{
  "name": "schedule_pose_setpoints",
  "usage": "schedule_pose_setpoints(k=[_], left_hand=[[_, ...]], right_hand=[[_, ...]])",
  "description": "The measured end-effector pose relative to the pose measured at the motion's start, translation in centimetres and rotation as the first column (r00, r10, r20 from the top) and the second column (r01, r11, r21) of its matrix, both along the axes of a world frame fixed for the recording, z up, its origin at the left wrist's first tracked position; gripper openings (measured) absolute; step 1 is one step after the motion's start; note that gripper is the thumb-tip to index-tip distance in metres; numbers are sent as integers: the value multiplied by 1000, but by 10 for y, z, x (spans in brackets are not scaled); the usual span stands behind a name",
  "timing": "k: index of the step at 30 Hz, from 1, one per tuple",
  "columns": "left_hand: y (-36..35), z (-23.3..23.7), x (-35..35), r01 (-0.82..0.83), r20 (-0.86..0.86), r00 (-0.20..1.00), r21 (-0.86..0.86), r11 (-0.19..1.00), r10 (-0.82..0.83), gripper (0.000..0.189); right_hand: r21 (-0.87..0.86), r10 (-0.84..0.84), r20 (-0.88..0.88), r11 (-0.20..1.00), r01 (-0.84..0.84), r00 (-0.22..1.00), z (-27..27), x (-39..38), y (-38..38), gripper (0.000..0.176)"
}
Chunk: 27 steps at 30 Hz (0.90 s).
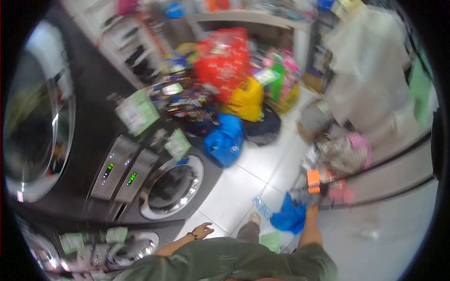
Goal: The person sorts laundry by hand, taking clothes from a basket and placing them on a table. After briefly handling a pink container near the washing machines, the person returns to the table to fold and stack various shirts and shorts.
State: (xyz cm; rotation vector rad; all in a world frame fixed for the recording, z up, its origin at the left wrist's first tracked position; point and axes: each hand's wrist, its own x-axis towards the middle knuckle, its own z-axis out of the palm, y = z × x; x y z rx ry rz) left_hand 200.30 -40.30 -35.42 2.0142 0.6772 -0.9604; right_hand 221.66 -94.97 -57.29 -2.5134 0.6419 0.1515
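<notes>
My left hand [203, 230], with a dark band at the wrist, hangs by the front of a dark washing machine. Its fingers are loosely stretched and hold nothing. My right hand [311, 209] reaches forward on the other side, right at the edge of a crumpled blue plastic bag [288, 216]. Motion smears its fingers, so I cannot tell whether they grip the bag. An orange piece [313, 181] shows just beyond that hand. A light-blue printed packet [261, 207] and a green paper [270, 241] are close to the bag.
Dark front-loading machines [171, 187] with lit green displays line the left. Ahead on the white tile floor [251, 161] stand a red bag [224, 58], a yellow bag [247, 99] and a blue bag [226, 139]. Pale sheeting [368, 65] hangs at the right, above a patterned bundle [344, 152].
</notes>
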Motion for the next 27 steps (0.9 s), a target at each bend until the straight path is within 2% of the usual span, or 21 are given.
schedule_pose_setpoints(k=[1, 2, 3, 4, 5, 6, 8, 11, 13, 14, 15, 16, 17, 19, 20, 21, 23, 24, 25, 26, 27], left_hand=[[1, 0, -8, -34, 32, 999, -13, 999, 35, 69], [2, -3, -18, -59, 83, 995, -11, 998, 60, 67], [6, -7, -31, -95, 122, 988, -18, 995, 97, 67], [11, -11, -47, -124, 156, 980, -24, 992, 127, 67], [11, -10, -65, -150, 185, 971, -30, 988, 153, 66], [11, 0, -82, -190, 188, 964, -9, 982, 188, 67], [19, -5, -130, -320, 195, 927, -37, 947, 321, 67], [27, 0, -220, -539, 209, 822, -10, 842, 529, 63], [36, -15, -300, -654, 253, 727, -28, 756, 638, 61], [43, -45, -351, -687, 297, 688, -27, 726, 662, 59], [48, -78, -407, -757, 299, 597, -98, 647, 744, 58], [43, -98, -461, -806, 283, 504, -184, 562, 816, 57], [31, -81, -502, -894, 220, 426, -49, 446, 878, 59], [4, -46, -585, -969, 146, 169, 203, 138, 975, 62], [-10, -39, -627, -980, 99, -35, 191, -53, 995, 61], [-34, -47, -674, -961, 200, -86, 240, -134, 976, 62], [-78, -38, -736, -853, 261, -361, 295, -430, 895, 60], [-101, -55, -771, -779, 223, -554, 199, -594, 802, 58], [-121, -44, -782, -626, 195, -751, 91, -774, 631, 54], [-142, -40, -796, -601, 184, -763, 152, -785, 620, 53], [-165, -68, -813, -583, 174, -761, 241, -776, 625, 53]], right_hand=[[183, -69, -71, 980, 81, 995, -71, -25, 9, 39], [151, 140, -82, 980, -126, 987, 2, -56, 48, 31], [58, 250, -165, 968, -244, 954, 6, -80, 76, 30], [82, 441, -259, 897, -435, 860, 0, -100, 92, 30], [-88, 399, -226, 900, -427, 888, -93, -128, 104, 35], [17, 564, -179, 821, -570, 806, -94, -109, 115, 35], [204, 822, -69, 567, -798, 566, -81, -75, 140, 36], [419, 984, 168, -13, -908, 64, -60, -26, 231, 37], [352, 873, -146, 485, -800, 465, -60, -22, 329, 36], [208, 879, -282, 447, -870, 384, 36, -33, 377, 31], [-223, 935, -339, -184, -957, -101, 30, -15, 405, 28], [-205, 983, -164, -120, -971, -87, -2, 0, 423, 20], [-10, 968, -205, 144, -990, 143, 35, -34, 455, 16], [271, 718, -280, 695, -666, 637, 111, -98, 524, 13], [336, 749, -306, 662, -670, 587, 119, -139, 552, 14], [402, 778, -328, 629, -666, 536, 120, -175, 580, 15], [518, 818, -372, 576, -633, 440, 112, -241, 620, 17], [409, 910, -310, 388, -826, 274, 115, -289, 641, 23], [354, 966, -240, 178, -918, 95, 118, -330, 659, 25], [282, 979, -179, -43, -958, -96, 123, -370, 676, 27], [198, 948, -132, -262, -945, -291, 129, -407, 696, 29]])
